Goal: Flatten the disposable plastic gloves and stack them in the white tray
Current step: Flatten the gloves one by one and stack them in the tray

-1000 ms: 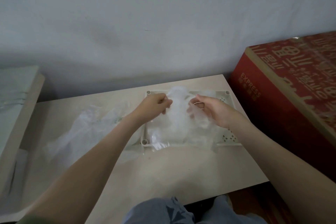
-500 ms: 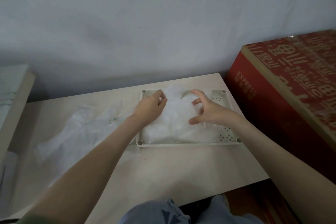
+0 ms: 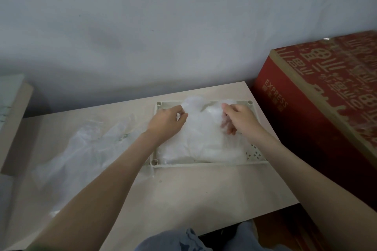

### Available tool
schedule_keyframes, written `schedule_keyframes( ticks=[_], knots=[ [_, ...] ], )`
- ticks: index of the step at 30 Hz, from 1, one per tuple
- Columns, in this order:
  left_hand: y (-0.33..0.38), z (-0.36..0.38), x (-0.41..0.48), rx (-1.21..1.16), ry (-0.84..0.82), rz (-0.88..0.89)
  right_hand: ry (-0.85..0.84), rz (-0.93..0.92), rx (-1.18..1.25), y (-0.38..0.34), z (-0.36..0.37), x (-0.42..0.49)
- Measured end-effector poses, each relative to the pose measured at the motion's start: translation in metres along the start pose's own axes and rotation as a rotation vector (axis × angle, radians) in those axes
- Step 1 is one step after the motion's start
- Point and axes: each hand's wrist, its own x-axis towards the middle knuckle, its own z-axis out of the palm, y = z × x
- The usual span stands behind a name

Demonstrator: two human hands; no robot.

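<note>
Task partway done, by the look of it: stack of gloves (image 3: 204,149) already lying in the white tray (image 3: 204,164), at the far right of the desk (image 3: 193,193); top glove (image 3: 204,124) spread over the stack but not yet smooth, far end puckered and raised against the tray's back rim; heap of loose gloves (image 3: 87,149) on the desk left of the tray, reaching its near-left corner, none flattened, number impossible to tell.

Left hand (image 3: 167,122) over the tray's far-left part, fingers curled onto the edge of the top glove and apparently pinching it; right hand (image 3: 238,118) over the far-right part, thumb and forefinger nipping the film, other fingers tucked beneath it and showing pink through the plastic. Probable step in hand: drawing the top glove taut sideways before pressing it flat; after that, the whole loose heap to be worked through.

Gloves: thin, limp plastic film, clear in single layers, milky where stacked, finely creased; likely to slide and hold air. Tray: rigid off-white plastic, rectangular, shallow-rimmed, round sockets at the corners, perforated floor visible at the near right. Desk: pale, matt, smooth. Red carton (image 3: 316,120) with gold print just beside the desk on the right; plain grey wall (image 3: 183,26) behind.
</note>
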Motion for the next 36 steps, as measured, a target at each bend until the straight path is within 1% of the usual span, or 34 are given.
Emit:
schedule_keyframes(
  ticks=[2, 4, 7, 10, 12, 14, 17, 19, 22, 25, 28, 30, 32, 36],
  knots=[
    [-0.001, -0.001, 0.002, 0.015, -0.002, -0.001, -0.008, 0.023, -0.004, 0.002, 0.001, 0.0],
    [-0.001, 0.001, 0.004, 0.018, 0.017, 0.008, -0.071, 0.036, -0.068, 0.006, -0.001, 0.002],
    [0.001, 0.002, 0.005, 0.029, 0.024, 0.008, -0.192, -0.009, -0.261, 0.01, -0.003, 0.0],
    [0.001, 0.004, 0.006, 0.03, 0.011, 0.001, -0.249, -0.094, -0.432, 0.009, -0.002, -0.003],
    [0.0, 0.004, 0.007, 0.032, 0.012, 0.012, -0.246, -0.175, -0.535, 0.009, -0.001, -0.001],
    [-0.001, 0.004, 0.007, 0.032, 0.003, 0.022, -0.207, -0.24, -0.579, 0.01, -0.001, 0.002],
    [-0.002, 0.005, 0.005, 0.05, -0.023, 0.03, -0.093, -0.281, -0.535, 0.012, -0.001, 0.005],
    [-0.005, 0.006, 0.005, 0.089, -0.016, 0.037, -0.057, -0.299, -0.488, 0.014, -0.001, 0.005],
    [-0.006, 0.006, 0.005, 0.103, -0.008, 0.04, -0.06, -0.292, -0.458, 0.015, 0.001, 0.004],
    [-0.005, 0.006, 0.006, 0.093, -0.016, 0.043, -0.117, -0.321, -0.608, 0.013, 0.003, 0.004],
    [-0.002, 0.006, 0.009, 0.101, -0.018, 0.054, -0.098, -0.403, -0.702, 0.013, 0.011, 0.008],
    [0.001, 0.005, 0.009, 0.125, -0.019, 0.056, -0.026, -0.443, -0.648, 0.012, 0.015, 0.011],
    [0.002, 0.005, 0.01, 0.139, -0.025, 0.047, 0.055, -0.439, -0.52, 0.011, 0.018, 0.012],
    [0.0, 0.004, 0.013, 0.188, -0.019, 0.052, 0.161, -0.287, -0.28, 0.006, 0.018, 0.012]
  ],
)
